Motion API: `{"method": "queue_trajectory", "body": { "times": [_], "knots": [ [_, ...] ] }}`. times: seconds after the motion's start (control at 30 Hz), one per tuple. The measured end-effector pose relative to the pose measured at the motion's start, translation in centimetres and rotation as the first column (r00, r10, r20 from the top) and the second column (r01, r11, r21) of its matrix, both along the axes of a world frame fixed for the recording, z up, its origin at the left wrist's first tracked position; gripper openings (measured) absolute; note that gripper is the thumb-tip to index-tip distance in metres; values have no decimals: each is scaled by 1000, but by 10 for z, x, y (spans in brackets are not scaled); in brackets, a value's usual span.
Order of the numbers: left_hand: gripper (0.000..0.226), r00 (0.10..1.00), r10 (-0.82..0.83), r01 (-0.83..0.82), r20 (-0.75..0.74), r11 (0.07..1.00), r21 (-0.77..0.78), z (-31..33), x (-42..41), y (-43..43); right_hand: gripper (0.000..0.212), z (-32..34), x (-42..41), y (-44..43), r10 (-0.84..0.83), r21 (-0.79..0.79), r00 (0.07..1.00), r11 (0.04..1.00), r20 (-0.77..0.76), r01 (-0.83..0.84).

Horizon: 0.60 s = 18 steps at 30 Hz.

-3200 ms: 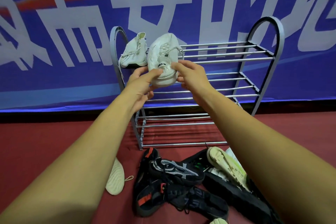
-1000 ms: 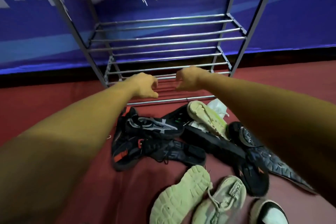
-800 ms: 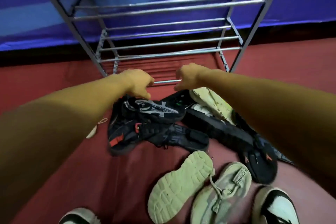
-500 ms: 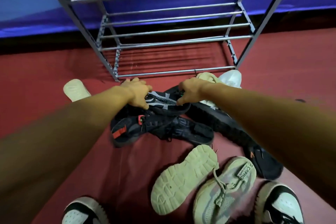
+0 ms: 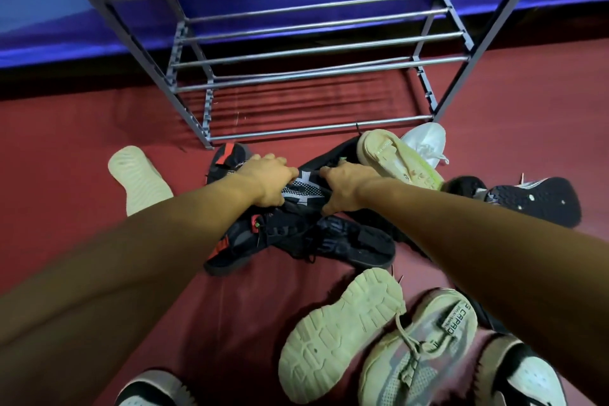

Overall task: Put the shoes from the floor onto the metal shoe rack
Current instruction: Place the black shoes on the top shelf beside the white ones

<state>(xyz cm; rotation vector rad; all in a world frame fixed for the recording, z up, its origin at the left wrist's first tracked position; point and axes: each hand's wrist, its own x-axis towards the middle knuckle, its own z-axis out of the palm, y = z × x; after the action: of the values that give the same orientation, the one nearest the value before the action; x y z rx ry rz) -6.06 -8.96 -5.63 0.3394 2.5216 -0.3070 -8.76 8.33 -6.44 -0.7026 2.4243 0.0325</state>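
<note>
Both hands, left hand and right hand, are closing their grip on the black knit sneaker lying atop the floor pile before the metal shoe rack; likely light, soft-bodied; heel and toe are offering firmer purchase.

Dim, warm indoor light; glare streaks the shoe rack bars, striped shadows beneath it. Wide-angle bending tilts its posts; foreground forearms blur.

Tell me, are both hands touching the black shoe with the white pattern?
Touching. In the head view the left hand and right hand press against either end of the black patterned shoe, fingers curled onto it with no gap.
</note>
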Motion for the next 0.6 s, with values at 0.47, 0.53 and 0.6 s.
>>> {"method": "queue_trajectory", "body": {
  "times": [0.47,0.53,0.6],
  "knots": [
    [23,981,168,-137,-100,955,264,51,-7,-6,72,58,-28,30,-92,-225,995,970,22,95],
    [16,959,262,-206,-104,903,378,63,-11,-9,76,76,-40,39,-163,-338,986,927,21,160],
    [15,929,358,-266,-95,822,503,75,-14,-9,74,90,-49,48,-240,-449,971,867,6,217]
  ]
}}
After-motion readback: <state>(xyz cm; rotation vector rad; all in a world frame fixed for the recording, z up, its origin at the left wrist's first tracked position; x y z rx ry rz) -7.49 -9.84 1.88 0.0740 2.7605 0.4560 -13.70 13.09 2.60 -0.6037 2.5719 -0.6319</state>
